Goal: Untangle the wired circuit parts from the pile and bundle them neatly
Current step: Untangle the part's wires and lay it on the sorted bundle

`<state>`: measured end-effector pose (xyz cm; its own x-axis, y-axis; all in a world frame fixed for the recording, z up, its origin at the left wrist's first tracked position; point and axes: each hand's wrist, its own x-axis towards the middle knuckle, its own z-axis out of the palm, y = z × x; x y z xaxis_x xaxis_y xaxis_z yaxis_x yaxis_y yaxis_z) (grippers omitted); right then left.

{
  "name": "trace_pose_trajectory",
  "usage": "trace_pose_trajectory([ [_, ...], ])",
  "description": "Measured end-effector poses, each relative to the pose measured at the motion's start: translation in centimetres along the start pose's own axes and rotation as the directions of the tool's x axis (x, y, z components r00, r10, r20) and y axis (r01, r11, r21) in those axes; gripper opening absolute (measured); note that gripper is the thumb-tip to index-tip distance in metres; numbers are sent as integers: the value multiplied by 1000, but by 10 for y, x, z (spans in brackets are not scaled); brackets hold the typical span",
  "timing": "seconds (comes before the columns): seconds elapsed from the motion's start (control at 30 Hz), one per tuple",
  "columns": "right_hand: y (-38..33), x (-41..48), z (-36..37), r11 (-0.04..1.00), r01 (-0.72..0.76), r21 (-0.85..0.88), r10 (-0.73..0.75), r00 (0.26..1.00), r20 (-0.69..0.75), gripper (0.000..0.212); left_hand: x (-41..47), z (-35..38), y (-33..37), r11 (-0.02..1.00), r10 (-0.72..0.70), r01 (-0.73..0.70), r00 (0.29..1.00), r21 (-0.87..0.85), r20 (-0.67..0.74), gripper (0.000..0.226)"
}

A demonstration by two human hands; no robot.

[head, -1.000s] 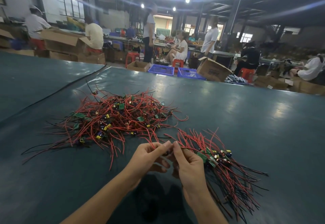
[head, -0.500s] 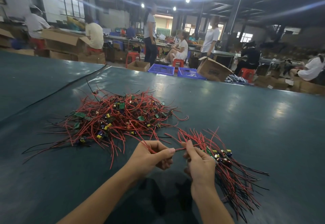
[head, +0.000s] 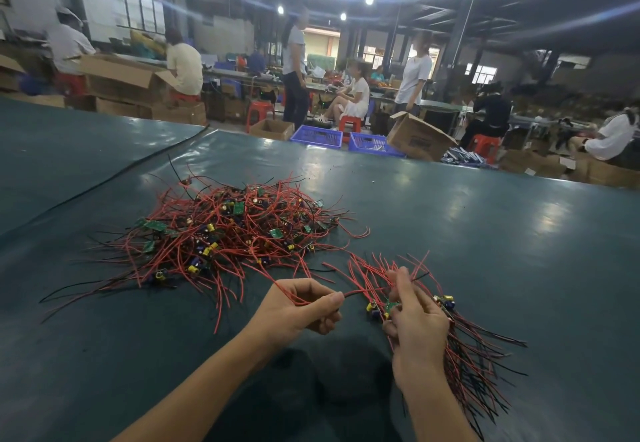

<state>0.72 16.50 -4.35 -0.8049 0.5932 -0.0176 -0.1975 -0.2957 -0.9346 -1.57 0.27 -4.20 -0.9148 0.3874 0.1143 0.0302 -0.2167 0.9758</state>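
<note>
Table [head: 485,233]: one pile [head: 225,233]; left hand [head: 298,310], one wire [head: 360,292]; right hand [head: 419,330], one bundle [head: 474,355]

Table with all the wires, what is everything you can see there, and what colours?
table: one, dark teal, fills the foreground
tangled pile: one, red and black wires with green boards, left-centre
bundle: one, red and black wires, near right
red wire: one, red, from the pile through the left hand
baskets: two, blue, past the far edge
cardboard boxes: several, brown, behind
stools: several, red, behind
people: several, behind
left hand: pinches the red wire
right hand: grips the bundle
</note>
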Motion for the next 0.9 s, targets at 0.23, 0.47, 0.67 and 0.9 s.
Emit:
trace_pose_trajectory([
  [0.23,18,-33,25,966,180,-183,-107,930,351,32,1,-1,1,1000,18,-18,1000,-3,-4,19],
  [0.47,3,-5,6,998,-38,-49,37,999,-8,24,2,-4,5,999,13,-13,1000,37,21,20],
  [0.67,-2,5,-6,996,-26,83,29,999,-40,32,4,-10,2,996,-40,34,997,-82,-67,15],
  [0.9,-7,-6,1,990,-16,142,-6,988,153,26,11,-16,3,937,-173,87,957,-339,-233,30],
])
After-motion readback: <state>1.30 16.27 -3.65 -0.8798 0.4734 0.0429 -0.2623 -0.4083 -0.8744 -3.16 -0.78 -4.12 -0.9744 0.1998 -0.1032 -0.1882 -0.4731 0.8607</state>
